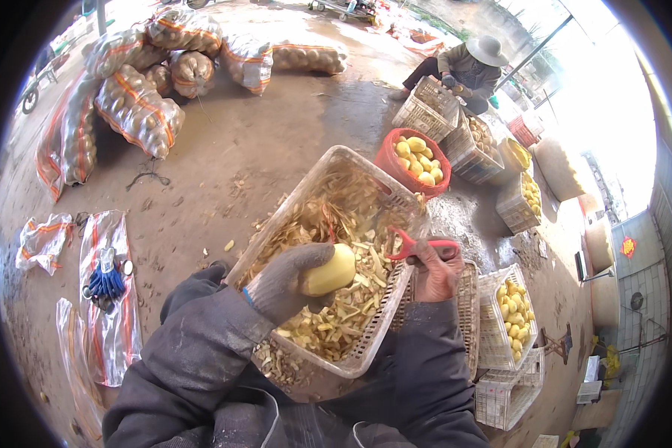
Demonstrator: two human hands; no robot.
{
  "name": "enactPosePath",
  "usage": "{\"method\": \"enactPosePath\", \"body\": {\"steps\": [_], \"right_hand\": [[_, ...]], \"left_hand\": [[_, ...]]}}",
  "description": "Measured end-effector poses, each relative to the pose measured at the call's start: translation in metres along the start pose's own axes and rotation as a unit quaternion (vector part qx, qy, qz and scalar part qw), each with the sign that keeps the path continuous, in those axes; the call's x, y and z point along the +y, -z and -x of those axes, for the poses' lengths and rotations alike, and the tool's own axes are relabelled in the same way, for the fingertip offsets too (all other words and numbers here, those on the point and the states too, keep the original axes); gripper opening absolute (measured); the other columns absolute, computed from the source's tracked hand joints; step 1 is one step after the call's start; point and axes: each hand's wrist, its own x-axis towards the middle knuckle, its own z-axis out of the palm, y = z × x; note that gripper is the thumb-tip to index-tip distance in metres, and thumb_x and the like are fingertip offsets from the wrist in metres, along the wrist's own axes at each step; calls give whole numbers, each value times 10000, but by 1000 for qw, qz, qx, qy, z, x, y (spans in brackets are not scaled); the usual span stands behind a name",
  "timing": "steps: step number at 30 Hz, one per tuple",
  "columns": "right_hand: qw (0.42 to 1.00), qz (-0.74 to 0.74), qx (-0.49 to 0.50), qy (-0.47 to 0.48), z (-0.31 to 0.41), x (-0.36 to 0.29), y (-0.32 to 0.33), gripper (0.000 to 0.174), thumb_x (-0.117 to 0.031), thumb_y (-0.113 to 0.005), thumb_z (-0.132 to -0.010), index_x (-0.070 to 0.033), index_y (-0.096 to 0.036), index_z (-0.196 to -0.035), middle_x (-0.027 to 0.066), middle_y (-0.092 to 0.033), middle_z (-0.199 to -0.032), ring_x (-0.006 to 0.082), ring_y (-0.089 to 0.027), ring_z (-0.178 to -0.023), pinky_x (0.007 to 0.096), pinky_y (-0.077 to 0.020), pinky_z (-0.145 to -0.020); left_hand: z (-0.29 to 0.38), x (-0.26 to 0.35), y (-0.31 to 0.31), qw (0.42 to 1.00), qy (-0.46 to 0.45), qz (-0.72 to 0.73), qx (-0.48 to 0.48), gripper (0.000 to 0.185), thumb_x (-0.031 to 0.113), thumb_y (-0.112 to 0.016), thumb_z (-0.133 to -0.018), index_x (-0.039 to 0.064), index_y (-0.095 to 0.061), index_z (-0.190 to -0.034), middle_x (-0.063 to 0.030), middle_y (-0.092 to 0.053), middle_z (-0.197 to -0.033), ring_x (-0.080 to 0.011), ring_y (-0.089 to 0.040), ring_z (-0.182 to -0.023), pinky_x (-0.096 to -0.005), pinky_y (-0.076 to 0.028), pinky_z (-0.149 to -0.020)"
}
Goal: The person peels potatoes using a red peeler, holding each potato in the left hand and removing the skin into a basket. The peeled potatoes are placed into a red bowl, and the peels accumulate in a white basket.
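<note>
My left hand (283,277), in a grey work glove, grips a peeled yellow potato (331,271) above a plastic crate (364,358). Long potato peelings (336,325) fill much of that crate, with browner ones towards its far end. Bare-skinned, my right hand (438,271) holds a red-handled peeler (409,245) by its handle. The peeler's head is over the crate's right side, a short way right of the potato and apart from it.
A red mesh sack (382,159) of peeled potatoes stands beyond the crate. At right is a white crate (488,341) of peeled potatoes. A person (473,70) sits by more crates at back right. Full potato sacks (140,112) lie at back left; blue gloves (105,283) rest on plastic sacking.
</note>
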Motion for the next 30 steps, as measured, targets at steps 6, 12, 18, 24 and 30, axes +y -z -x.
{"method": "enactPosePath", "body": {"steps": [6,12,18,24,30], "right_hand": [[993,-65,-92,36,28,-20,-26,239,17,-846,-873,-20,-665,-1024,150,-751,-937,222,-745,-826,372,-630,-776],[978,-1,-207,-31,57,5,-48,251,-25,-833,-926,19,-656,-1098,175,-785,-998,243,-779,-885,369,-638,-845],[999,9,-41,-4,6,-3,-8,175,-18,-804,-940,29,-638,-971,202,-761,-887,337,-789,-896,470,-665,-863],[997,-63,-48,23,15,-19,-11,269,-70,-879,-876,-66,-660,-1032,101,-742,-897,212,-715,-754,350,-601,-707],[981,27,-191,-20,58,9,-44,334,6,-873,-847,0,-653,-1098,191,-768,-974,275,-772,-859,405,-659,-777]], "left_hand": [[6,6,-10,998,-40,-30,35,515,515,-613,-1061,42,-676,-1257,-86,-734,-1083,-171,-699,-870,-345,-530,-639],[-11,-5,3,999,-10,-18,32,460,471,-574,-1077,57,-687,-1245,-79,-741,-989,-183,-693,-754,-338,-508,-577],[-5,-3,3,1000,0,24,19,501,487,-577,-1067,48,-685,-1282,-97,-757,-1019,-216,-708,-768,-338,-535,-598],[4,7,-5,998,-57,5,11,537,415,-683,-1029,-19,-652,-1344,-176,-760,-1127,-278,-742,-903,-377,-606,-730],[-16,-11,4,994,-97,-8,54,480,440,-595,-1065,25,-670,-1295,-129,-744,-1110,-212,-731,-968,-358,-599,-733]]}}
